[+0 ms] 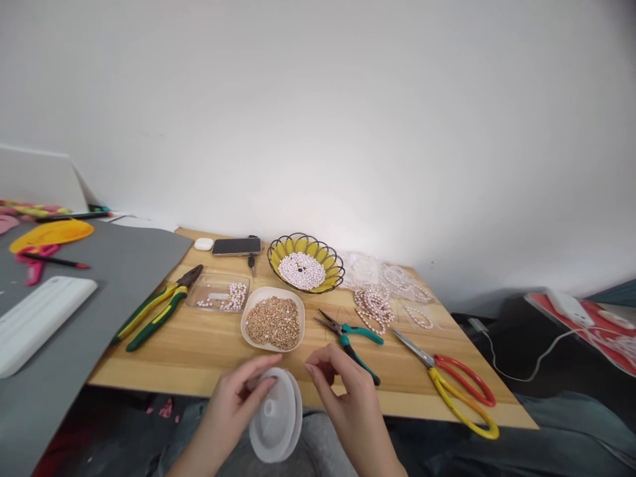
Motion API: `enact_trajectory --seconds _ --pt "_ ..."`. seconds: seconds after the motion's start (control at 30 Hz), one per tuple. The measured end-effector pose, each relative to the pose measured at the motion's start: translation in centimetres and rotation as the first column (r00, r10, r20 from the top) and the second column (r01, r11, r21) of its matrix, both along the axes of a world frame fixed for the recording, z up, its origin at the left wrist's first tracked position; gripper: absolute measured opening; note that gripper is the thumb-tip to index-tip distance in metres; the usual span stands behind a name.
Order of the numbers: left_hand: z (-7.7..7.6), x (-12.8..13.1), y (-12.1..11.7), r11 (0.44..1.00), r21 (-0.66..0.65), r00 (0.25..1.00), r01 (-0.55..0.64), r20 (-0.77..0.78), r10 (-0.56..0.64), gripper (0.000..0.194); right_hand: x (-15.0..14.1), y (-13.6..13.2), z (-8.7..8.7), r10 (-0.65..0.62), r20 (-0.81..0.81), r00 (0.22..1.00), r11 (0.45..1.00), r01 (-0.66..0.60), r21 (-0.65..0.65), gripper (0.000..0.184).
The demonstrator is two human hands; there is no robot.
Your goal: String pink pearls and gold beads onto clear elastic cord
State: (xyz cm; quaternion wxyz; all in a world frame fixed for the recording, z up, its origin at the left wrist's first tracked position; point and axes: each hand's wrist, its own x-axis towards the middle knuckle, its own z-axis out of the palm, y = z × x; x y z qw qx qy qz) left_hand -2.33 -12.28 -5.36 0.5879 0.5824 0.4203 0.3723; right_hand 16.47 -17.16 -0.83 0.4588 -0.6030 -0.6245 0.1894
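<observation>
My left hand [243, 391] grips a translucent white spool [272, 417] by its rim, just in front of the table edge. Level with it on the right, my right hand [342, 391] has thumb and forefinger pinched together; anything between them is too fine to make out. Straight beyond the spool sits a cream dish [244, 326] full of small gold beads [273, 321]. Teal-handled long-nose pliers [345, 334] lie right behind my right hand. A black wire basket [330, 258] with a yellow lining holds pale pink beads [302, 270].
On the wooden table [209, 361] lie green-yellow pliers [161, 305], a clear tray [193, 291] of beads, a phone [236, 246], a white case [203, 244], bead strands [372, 308], bagged strands [365, 268] and scissors [447, 377]. A grey surface [124, 258] adjoins left; the wall stands behind.
</observation>
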Motion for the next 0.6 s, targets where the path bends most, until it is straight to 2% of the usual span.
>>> enact_trajectory --seconds 0.1,0.23,0.4,0.6 --pt "-0.1 -0.2 0.2 0.996 0.061 0.994 -0.065 -0.079 0.070 0.029 -0.2 -0.7 0.1 0.018 -0.089 0.996 0.994 -0.027 -0.102 0.021" --pt "-0.1 -0.4 0.6 0.987 0.045 0.986 -0.156 -0.059 0.159 0.032 -0.6 -1.7 -0.3 0.024 -0.358 0.934 0.959 -0.123 -0.255 0.030" --pt "0.2 -0.4 0.9 0.962 0.037 0.962 -0.271 -0.005 0.271 0.033 -1.7 -2.3 -1.0 0.015 -0.675 0.738 0.893 -0.313 -0.324 0.041" --pt "0.1 -0.2 1.0 0.908 0.061 0.910 -0.415 0.047 0.413 0.041 -2.8 -2.1 -1.9 -0.086 -0.866 0.492 0.892 -0.349 -0.287 0.041"
